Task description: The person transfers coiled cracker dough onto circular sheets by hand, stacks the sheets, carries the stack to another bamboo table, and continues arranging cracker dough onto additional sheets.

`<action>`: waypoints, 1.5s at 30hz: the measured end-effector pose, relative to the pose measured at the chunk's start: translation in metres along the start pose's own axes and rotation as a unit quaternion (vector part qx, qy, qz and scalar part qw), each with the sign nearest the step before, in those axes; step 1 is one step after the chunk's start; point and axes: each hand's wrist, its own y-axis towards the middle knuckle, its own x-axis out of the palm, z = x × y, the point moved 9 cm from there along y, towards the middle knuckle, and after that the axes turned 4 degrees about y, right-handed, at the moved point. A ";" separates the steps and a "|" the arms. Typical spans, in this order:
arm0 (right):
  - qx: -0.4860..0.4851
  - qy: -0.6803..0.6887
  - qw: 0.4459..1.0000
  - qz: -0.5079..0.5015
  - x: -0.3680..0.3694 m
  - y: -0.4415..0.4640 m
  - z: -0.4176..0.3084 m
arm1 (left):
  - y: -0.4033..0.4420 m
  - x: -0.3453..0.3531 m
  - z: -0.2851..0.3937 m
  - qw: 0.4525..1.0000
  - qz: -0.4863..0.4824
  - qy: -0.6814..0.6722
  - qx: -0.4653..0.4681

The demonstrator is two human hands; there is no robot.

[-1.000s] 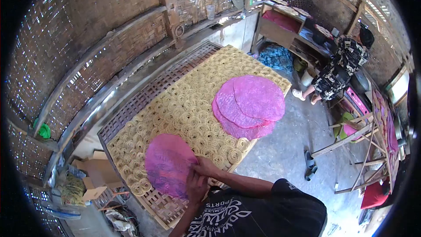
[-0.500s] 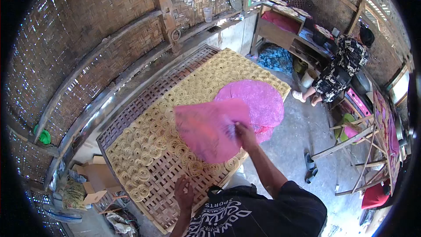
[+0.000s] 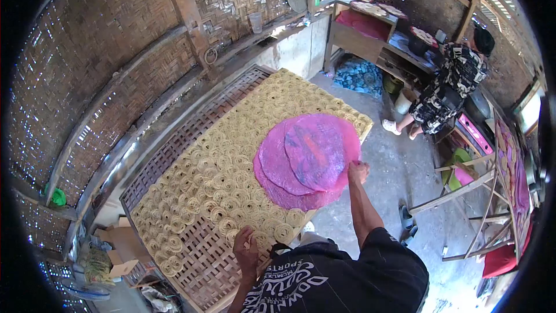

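Thin round pink-purple sheets (image 3: 315, 150) overlap one another on top of many pale yellow coiled nests (image 3: 208, 156), which look like noodle strands. At the right rim of these sheets, my right hand (image 3: 358, 172) is closed on the edge of a pink sheet. The nests lie in rows across a large woven bamboo rack (image 3: 211, 255). Over the near part of that rack is my left hand (image 3: 246, 249), with its fingers loosely bent and apart and nothing seen in them.
A person (image 3: 454, 87) in patterned clothes stands at the back right, beside a wooden bench (image 3: 359, 40). Sandals (image 3: 408, 224) lie on the floor to the right, near a wooden frame (image 3: 463, 191). A cardboard box (image 3: 124, 243) sits at the lower left.
The pink sheet in my right hand has swung right, from over the nests onto the other pink sheets. My right hand moved right with it; my left hand stays near the rack's front.
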 end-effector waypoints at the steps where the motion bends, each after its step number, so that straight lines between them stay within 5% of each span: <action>1: 0.063 0.071 0.994 -0.062 0.017 0.010 0.030 | 0.000 0.005 0.001 1.000 0.002 0.001 -0.001; 3: 0.139 0.121 0.973 -0.136 0.018 0.009 0.034 | 0.001 0.014 0.006 1.000 0.003 0.003 -0.008; 6: 0.114 0.052 0.985 -0.120 0.013 0.017 0.024 | 0.001 0.024 0.007 1.000 0.012 -0.009 -0.011; 9: 0.027 0.228 0.967 -0.114 -0.034 0.004 -0.079 | 0.005 0.033 0.017 1.000 0.018 0.013 0.009; 14: 0.041 0.510 0.827 -0.231 0.019 -0.011 -0.193 | 0.014 0.052 0.017 0.999 0.032 -0.030 -0.012; 21: 0.126 0.718 0.603 -0.324 -0.031 -0.038 -0.318 | 0.010 0.065 0.024 0.997 0.043 -0.061 -0.030; 26: 0.182 0.641 0.668 -0.332 -0.018 -0.067 -0.213 | -0.006 0.068 0.009 0.995 0.028 -0.054 -0.076; 31: 0.084 0.451 0.855 -0.241 0.003 -0.091 -0.085 | -0.012 0.073 -0.004 0.997 0.003 -0.037 -0.061; 35: 0.023 0.137 0.970 -0.200 0.004 -0.088 -0.025 | 0.000 0.080 0.000 0.998 -0.020 -0.027 -0.049; 37: -0.030 -0.021 0.989 -0.143 -0.016 -0.088 -0.028 | 0.007 0.085 0.007 0.997 -0.035 -0.046 -0.049; 40: 0.093 0.076 0.989 -0.090 -0.011 -0.093 0.005 | 0.018 0.090 0.030 0.999 -0.033 -0.042 -0.008; 43: 0.169 0.217 0.943 -0.189 0.019 -0.100 0.025 | 0.022 0.098 0.027 0.998 -0.035 -0.044 -0.007; 45: 0.148 0.153 0.953 -0.214 0.014 -0.099 0.021 | 0.021 0.103 0.028 0.999 -0.039 -0.031 0.004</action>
